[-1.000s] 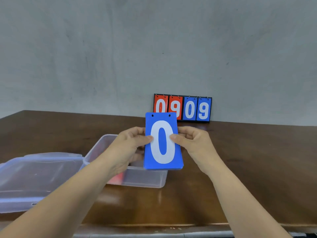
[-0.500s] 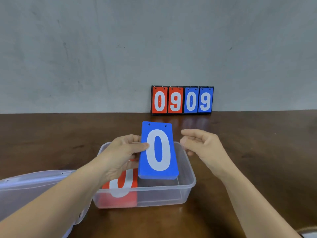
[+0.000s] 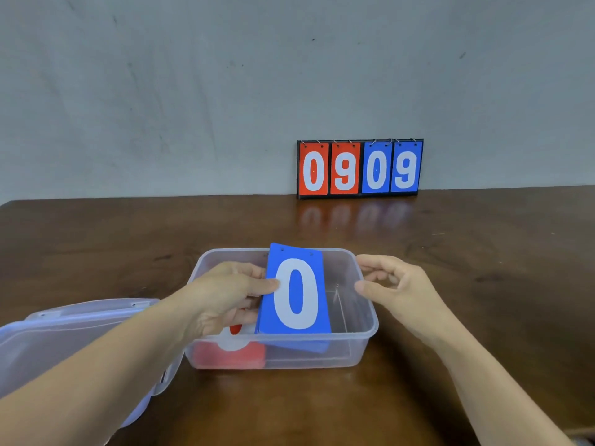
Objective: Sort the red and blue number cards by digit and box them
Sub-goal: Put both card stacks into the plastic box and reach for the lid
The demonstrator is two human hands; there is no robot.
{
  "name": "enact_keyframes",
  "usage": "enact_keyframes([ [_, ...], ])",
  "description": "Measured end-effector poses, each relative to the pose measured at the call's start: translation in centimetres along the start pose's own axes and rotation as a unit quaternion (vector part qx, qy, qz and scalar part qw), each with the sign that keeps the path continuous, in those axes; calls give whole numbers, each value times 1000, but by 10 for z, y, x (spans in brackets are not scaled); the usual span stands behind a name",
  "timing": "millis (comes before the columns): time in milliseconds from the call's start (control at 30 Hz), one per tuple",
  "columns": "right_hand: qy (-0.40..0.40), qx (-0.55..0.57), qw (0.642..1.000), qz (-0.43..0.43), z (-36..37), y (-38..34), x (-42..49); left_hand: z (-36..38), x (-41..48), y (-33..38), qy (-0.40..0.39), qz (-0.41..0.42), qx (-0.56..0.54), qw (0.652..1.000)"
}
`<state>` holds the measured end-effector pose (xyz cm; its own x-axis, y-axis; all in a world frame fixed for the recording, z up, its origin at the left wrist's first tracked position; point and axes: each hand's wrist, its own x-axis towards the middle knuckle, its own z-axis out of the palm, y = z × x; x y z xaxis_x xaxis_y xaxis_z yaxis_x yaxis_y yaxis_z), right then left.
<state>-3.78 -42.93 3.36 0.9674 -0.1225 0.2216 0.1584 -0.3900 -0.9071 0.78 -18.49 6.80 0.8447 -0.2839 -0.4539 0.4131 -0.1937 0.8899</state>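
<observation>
My left hand (image 3: pixel 225 294) pinches the left edge of a stack of blue number cards (image 3: pixel 294 291) with a white 0 on top. The stack leans inside the clear plastic box (image 3: pixel 367 333), its lower edge down in the right half. A red stack showing a white 0 (image 3: pixel 238 349) lies on the box floor at the left, partly hidden by my left hand. My right hand (image 3: pixel 396 288) hovers just right of the box's rim, fingers loosely curled, holding nothing.
The box's clear lid (image 3: pixel 70 336) lies to the left, touching the box. A black scoreboard stand (image 3: pixel 359 169) reading 0 9 0 9 in red and blue stands against the grey wall at the back of the brown wooden table (image 3: pixel 483 252).
My right hand let go of the blue stack and drew off to the right. My left hand lowered the stack into the box.
</observation>
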Motion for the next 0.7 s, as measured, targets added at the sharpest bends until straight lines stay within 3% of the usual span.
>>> enact_keyframes([
  [400, -28, 35, 999, 0, -3, 4, 2, 13, 13, -3, -30, -34, 6, 999],
  [700, -27, 41, 999, 16, -1, 5, 2, 20, 20, -8, -8, 17, 124, 992],
])
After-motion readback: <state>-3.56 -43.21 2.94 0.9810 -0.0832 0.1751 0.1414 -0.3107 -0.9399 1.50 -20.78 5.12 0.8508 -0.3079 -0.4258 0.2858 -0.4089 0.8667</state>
